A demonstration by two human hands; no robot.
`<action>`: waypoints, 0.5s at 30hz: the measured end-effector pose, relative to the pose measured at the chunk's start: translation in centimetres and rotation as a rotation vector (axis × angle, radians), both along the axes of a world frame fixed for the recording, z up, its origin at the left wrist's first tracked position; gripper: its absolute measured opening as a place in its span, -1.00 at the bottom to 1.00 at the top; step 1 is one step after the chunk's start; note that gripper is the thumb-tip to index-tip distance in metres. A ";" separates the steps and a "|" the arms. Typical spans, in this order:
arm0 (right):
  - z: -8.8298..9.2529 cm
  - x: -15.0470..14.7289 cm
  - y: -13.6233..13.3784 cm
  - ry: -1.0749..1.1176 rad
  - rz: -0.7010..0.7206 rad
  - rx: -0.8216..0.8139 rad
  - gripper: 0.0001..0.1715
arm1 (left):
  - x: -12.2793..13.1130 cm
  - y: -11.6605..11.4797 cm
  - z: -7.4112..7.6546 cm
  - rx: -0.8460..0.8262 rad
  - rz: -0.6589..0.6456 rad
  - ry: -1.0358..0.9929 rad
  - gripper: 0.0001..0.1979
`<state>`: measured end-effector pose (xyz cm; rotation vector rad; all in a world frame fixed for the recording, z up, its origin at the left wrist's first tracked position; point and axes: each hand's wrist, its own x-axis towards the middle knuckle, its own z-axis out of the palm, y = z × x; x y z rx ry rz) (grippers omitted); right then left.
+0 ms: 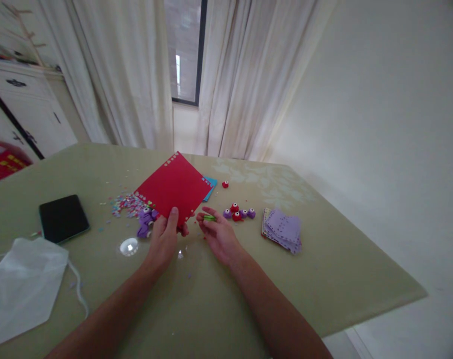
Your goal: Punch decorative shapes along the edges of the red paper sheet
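Note:
My left hand (pixel 168 234) is closed on a sheet of red paper (pixel 176 187), thumb on top and fingertips showing below. Small punched holes run along parts of the paper's edges. Palm up, my right hand (pixel 219 232) curls its fingers around a small green object (pixel 209 218), just right of the paper's lower corner. What kind of object it is cannot be made out. Small purple pieces (pixel 144 227) with white round tops, resembling craft punches, lie beside my left hand. Similar red and purple pieces (pixel 236 214) sit beyond my right hand.
Colourful paper confetti (pixel 127 204) is scattered at the left. A dark-screened tablet (pixel 64 218) and a white face mask (pixel 26 284) lie farther left. Punched purple sheets (pixel 284 227) are stacked at the right. Blue paper (pixel 210 188) shows behind the red sheet, near a lone red piece (pixel 225 184).

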<state>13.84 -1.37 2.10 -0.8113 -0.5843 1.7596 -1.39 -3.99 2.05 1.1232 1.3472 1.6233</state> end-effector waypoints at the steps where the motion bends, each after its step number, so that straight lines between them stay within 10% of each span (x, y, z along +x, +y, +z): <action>1: 0.1 0.0 0.0 0.017 0.022 0.010 -0.50 | 0.0 0.0 -0.1 0.003 -0.005 -0.010 -0.42; 15: 0.4 0.0 -0.2 -0.124 0.045 0.035 -0.26 | 0.3 -0.4 1.0 -0.002 -0.056 0.148 -0.50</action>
